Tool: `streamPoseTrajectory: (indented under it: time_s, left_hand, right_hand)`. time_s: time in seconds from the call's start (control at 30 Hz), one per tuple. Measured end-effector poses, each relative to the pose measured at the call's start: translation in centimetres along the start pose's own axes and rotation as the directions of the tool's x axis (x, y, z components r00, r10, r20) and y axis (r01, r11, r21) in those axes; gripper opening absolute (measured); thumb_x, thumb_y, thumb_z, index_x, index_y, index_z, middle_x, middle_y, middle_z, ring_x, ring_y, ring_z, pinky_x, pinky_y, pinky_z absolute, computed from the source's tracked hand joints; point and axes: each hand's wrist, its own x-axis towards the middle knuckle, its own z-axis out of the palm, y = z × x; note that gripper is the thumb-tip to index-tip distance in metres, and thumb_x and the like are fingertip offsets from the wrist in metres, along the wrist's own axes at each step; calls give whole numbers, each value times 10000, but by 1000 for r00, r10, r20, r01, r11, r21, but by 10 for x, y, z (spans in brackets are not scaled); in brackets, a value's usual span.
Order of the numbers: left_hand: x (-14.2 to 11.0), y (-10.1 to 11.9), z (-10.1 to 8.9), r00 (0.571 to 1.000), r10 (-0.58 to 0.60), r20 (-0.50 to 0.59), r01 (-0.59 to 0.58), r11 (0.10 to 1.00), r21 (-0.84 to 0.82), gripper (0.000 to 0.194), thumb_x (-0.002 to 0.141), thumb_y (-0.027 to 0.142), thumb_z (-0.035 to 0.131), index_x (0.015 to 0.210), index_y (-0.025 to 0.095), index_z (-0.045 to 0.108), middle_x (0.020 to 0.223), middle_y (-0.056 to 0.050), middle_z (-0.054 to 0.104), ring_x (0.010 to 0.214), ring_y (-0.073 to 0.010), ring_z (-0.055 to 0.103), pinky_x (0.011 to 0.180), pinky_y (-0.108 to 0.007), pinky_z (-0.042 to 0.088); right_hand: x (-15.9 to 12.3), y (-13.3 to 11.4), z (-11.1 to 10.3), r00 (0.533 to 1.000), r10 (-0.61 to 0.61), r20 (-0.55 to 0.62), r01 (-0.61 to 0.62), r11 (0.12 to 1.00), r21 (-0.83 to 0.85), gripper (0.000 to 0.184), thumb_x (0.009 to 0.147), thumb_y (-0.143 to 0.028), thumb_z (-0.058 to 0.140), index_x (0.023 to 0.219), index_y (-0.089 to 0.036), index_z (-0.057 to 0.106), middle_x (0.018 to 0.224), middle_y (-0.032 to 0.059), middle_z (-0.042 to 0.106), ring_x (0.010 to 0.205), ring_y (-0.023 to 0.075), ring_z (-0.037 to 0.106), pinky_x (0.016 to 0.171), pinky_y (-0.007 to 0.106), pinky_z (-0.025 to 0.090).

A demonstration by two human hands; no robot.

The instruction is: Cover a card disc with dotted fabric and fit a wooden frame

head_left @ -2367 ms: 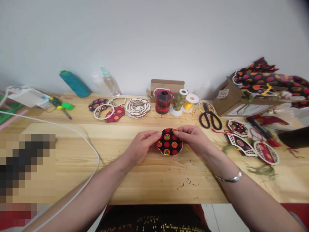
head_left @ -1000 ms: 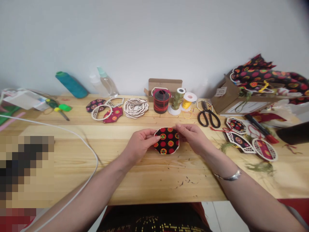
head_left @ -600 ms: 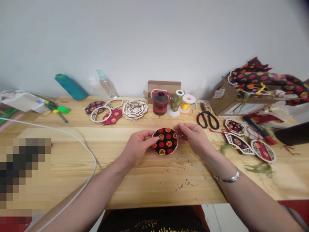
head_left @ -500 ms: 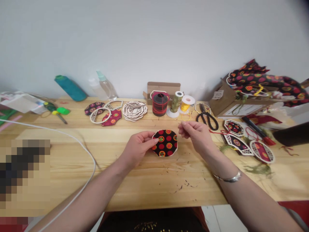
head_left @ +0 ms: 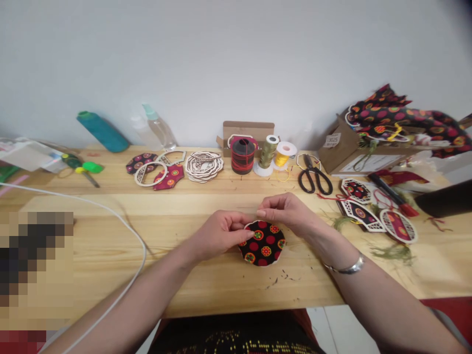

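Along a pale grey wall [head_left: 221, 64], a wooden table [head_left: 206, 290]; above it, the right hand [head_left: 282, 211] pinches finger and thumb together, any contents too small to tell, and the left hand [head_left: 226, 233] grips a round patterned fabric piece [head_left: 263, 246] below; black scissors [head_left: 314, 179] lie farther back

Near the table's [head_left: 206, 290] back edge: teal cone [head_left: 103, 132], spray bottle [head_left: 160, 130], black scissors [head_left: 312, 171]; farther right, cardboard box [head_left: 329, 153].
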Motion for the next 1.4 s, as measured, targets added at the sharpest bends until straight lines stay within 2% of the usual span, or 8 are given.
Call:
streamPoseTrajectory:
  time_s: [0.27,0.47,0.6,0.7,0.77,0.9,1.07,1.4]
  left_hand:
    - [1,-2,-2,1000,-14,27,11,996,86,236,727,256,713,939,154,729,640,4,704,573,-117,629,589,-239,496]
    - [2,-1,-2,998,-40,-56,35,995,-91,233,706,248,749,920,157,731,790,-44,768,698,-139,697,693,-259,545]
    - [5,-1,-4,986,-5,-165,-25,983,-182,210,694,249,769,883,163,735,770,-32,768,674,-131,696,673,-251,559]
    - [7,-2,-5,970,22,-244,-82,968,-236,211,658,252,798,836,158,734,767,-23,764,658,-121,687,656,-235,556]
    - [8,-2,-6,957,37,-288,-112,962,-249,223,640,257,810,820,150,732,753,-21,759,646,-118,679,642,-230,552]
    - [9,-2,-7,944,47,-326,-138,955,-263,250,635,271,813,825,130,732,727,-34,748,635,-130,671,636,-247,554]
    - [9,1,-6,943,26,-330,-134,942,-308,257,611,266,824,807,123,737,703,-43,739,620,-145,666,623,-276,563]
    - [7,5,-5,941,-13,-338,-123,918,-378,264,600,267,823,802,115,745,659,-57,726,604,-154,663,567,-268,559]
  right_hand:
    - [0,2,5,1000,-2,11,2,999,-33,340,610,-466,790,650,-155,657,587,-26,560,553,87,433,537,249,321]
    - [6,0,-11,899,-155,-410,187,982,40,359,650,-486,724,580,-188,536,530,-59,434,505,78,341,506,256,262]
    - [9,1,-23,821,-215,-529,224,973,-47,397,730,-475,659,507,-193,491,550,-33,442,525,87,358,522,266,299]
    - [10,3,-23,857,-218,-468,225,973,-41,226,641,-363,748,761,-204,643,806,19,620,673,119,504,591,268,381]
    - [10,3,-20,922,-120,-369,145,989,42,340,629,-361,754,920,-209,666,899,50,664,717,137,550,599,273,397]
    - [7,-1,-16,979,18,-204,-5,998,66,326,730,-491,669,746,-166,691,706,49,651,599,117,510,549,273,347]
    - [3,-6,-13,996,22,-81,-21,1000,14,298,685,-448,725,731,-154,704,598,-3,585,526,88,425,519,270,282]
    - [4,-6,-14,991,75,-108,-73,997,19,274,647,-413,746,678,-147,690,571,5,591,509,84,432,502,261,284]
